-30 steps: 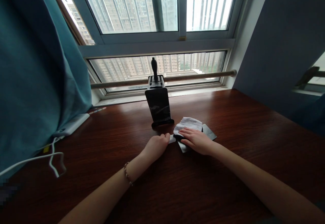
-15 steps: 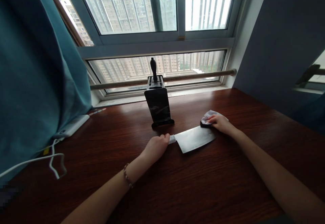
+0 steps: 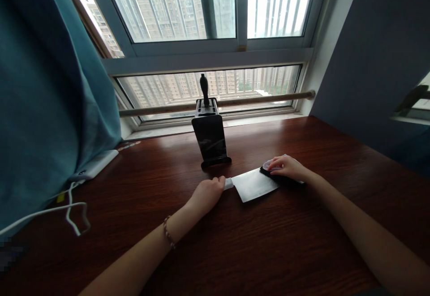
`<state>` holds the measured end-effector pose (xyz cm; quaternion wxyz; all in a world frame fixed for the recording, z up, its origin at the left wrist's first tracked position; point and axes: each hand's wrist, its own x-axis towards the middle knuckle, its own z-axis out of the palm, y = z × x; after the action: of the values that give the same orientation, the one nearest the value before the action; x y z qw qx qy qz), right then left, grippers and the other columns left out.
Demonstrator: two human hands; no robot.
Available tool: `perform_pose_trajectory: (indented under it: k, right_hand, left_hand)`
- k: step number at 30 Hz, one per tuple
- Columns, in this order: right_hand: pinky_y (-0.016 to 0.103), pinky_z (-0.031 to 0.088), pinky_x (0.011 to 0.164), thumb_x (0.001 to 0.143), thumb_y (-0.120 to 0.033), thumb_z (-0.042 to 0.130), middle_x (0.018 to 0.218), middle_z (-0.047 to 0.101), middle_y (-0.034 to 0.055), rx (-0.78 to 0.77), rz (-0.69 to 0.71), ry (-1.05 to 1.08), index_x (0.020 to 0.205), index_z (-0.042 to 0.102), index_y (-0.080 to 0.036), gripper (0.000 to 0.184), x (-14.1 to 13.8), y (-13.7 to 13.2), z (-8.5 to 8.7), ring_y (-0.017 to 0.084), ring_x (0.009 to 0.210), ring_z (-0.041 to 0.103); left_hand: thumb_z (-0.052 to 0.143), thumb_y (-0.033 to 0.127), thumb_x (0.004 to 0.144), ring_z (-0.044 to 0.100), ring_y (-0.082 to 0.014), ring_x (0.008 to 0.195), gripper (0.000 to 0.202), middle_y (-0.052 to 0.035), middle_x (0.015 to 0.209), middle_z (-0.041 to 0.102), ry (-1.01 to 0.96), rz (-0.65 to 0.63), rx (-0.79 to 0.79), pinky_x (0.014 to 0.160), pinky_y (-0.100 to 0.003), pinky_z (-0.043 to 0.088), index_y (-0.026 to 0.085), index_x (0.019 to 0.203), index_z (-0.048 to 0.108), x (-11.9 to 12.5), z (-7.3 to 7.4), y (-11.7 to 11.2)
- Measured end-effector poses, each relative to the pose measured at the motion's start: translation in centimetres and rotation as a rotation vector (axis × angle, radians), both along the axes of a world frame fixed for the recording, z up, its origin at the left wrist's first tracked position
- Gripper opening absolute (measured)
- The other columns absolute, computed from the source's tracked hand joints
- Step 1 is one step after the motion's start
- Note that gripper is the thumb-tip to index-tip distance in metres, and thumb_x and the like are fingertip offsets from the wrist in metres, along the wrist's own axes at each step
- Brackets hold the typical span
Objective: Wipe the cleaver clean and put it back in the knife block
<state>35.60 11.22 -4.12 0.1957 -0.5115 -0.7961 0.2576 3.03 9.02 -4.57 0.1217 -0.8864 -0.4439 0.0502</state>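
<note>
A cleaver (image 3: 254, 186) with a broad, shiny blade lies low over the wooden table, its edge toward me. Wrapped round its pale handle is my left hand (image 3: 208, 194), closed, with a beaded bracelet at the wrist. My right hand (image 3: 288, 168) presses a light cloth (image 3: 267, 165) onto the blade's far right end, fingers closed on it. The cloth and hand hide that end of the blade, and a dark patch shows beneath them. Beyond the cleaver stands a black knife block (image 3: 211, 139) with one dark knife handle (image 3: 204, 89) upright in it.
The reddish-brown table (image 3: 215, 246) runs back to the window sill. At the left, a white power strip (image 3: 97, 165) with a white cable (image 3: 69, 215) lies by the blue curtain (image 3: 67, 85). A rail (image 3: 258, 100) crosses in front of the window.
My right hand has slid slightly toward me with the cloth, covering more of the blade's right end. My left hand keeps its hold on the handle.
</note>
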Motion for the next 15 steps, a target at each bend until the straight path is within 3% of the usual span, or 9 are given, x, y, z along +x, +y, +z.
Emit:
perform_pose_trajectory:
  k: [4, 7, 10, 15]
  right_hand:
    - [0.025, 0.042, 0.072, 0.072, -0.036, 0.06, 0.085, 0.067, 0.0022, 0.022, -0.181, -0.096, 0.086, 0.07, -0.022, 0.023, 0.9, 0.4, -0.5, 0.016, 0.077, 0.059]
    - [0.024, 0.042, 0.071, 0.072, -0.033, 0.06, 0.084, 0.067, 0.0024, 0.044, -0.222, -0.12, 0.084, 0.07, -0.021, 0.02, 1.1, 0.3, -0.1, 0.016, 0.078, 0.059]
    - [0.023, 0.041, 0.066, 0.071, -0.032, 0.061, 0.081, 0.067, 0.0009, 0.035, -0.122, -0.097, 0.082, 0.07, -0.022, 0.017, -0.7, -0.8, 0.5, 0.014, 0.072, 0.058]
    - [0.022, 0.04, 0.072, 0.08, -0.032, 0.053, 0.089, 0.065, 0.0, 0.149, 0.133, 0.04, 0.088, 0.069, -0.025, 0.019, -7.1, -4.4, 0.8, 0.012, 0.077, 0.057]
  left_hand:
    - [0.033, 0.004, 0.083, 0.062, -0.0232, 0.062, 0.02, -0.0081, 0.073, 0.058, -0.003, -0.005, 0.004, 0.052, -0.03, 0.047, 0.013, 0.09, 0.049, 0.0, -0.1, 0.0]
    - [0.033, 0.003, 0.083, 0.062, -0.0236, 0.062, 0.02, -0.0082, 0.073, 0.058, -0.002, -0.007, 0.004, 0.052, -0.031, 0.047, 0.013, 0.09, 0.049, 0.0, 0.0, 0.0]
    - [0.034, 0.003, 0.083, 0.062, -0.0232, 0.063, 0.021, -0.0085, 0.075, 0.058, 0.003, -0.006, -0.003, 0.053, -0.031, 0.047, 0.013, 0.092, 0.049, 0.0, 0.1, 0.0]
    - [0.033, 0.004, 0.084, 0.062, -0.0218, 0.064, 0.021, -0.0094, 0.075, 0.058, 0.01, 0.01, -0.013, 0.056, -0.029, 0.047, 0.012, 0.093, 0.049, 0.1, 0.2, -0.1]
